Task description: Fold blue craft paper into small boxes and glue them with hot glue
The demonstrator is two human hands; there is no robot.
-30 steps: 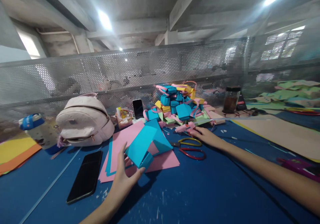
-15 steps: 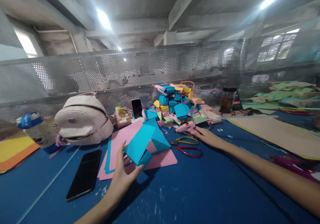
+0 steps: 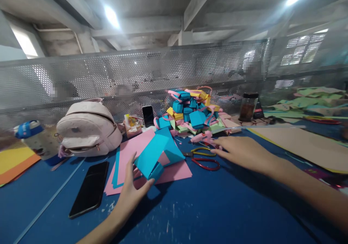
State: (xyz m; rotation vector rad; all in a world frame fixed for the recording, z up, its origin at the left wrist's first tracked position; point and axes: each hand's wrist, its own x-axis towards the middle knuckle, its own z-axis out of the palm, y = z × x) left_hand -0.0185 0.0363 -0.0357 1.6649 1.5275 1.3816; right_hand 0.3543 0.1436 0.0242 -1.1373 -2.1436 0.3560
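My left hand (image 3: 133, 189) clamps the blue box (image 3: 150, 153) short of the worktop's (image 3: 223, 207) far edge; squeezing hard could crease it. My right hand (image 3: 243, 152) meets the glue gun (image 3: 202, 137), grip unclear; nudging it could jostle the scissors (image 3: 189, 154).

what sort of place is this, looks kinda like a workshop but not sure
Most likely a paper-craft workroom: a heap of folded paper pieces is on the blue table, with scissors and what looks like a pink glue gun near the right hand.
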